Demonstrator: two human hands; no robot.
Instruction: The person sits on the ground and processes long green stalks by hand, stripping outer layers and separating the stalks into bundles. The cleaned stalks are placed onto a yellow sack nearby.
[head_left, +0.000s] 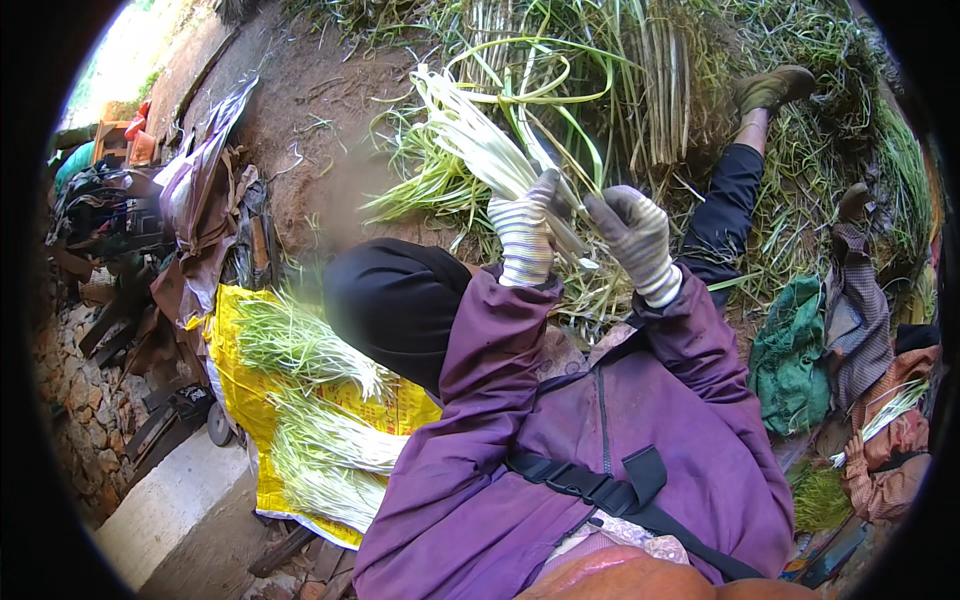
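Observation:
My left hand (525, 229), in a striped knit work glove, is closed around a bundle of long white-stemmed leafy stalks (476, 146), which look like blanched chives. The bundle slants up and left from my fist, and a few cut ends poke out below it. To its right, my right hand (636, 236), in a matching glove, pinches a thin green stalk (574, 161) between thumb and fingers, close beside the bundle. Long green leaves (600, 82) curl above both hands. Loose pale green stalks (442, 169) lie on the ground behind the bundle.
On the left, a yellow printed sack (240, 360) carries several bunches of stalks (337, 435). Standing bundles of stems (660, 97) and grassy litter (810, 157) fill the top right. A green net sack (791, 352) lies right. A concrete block (176, 495) sits lower left. Another person's hand and sleeve (885, 465) hold stalks.

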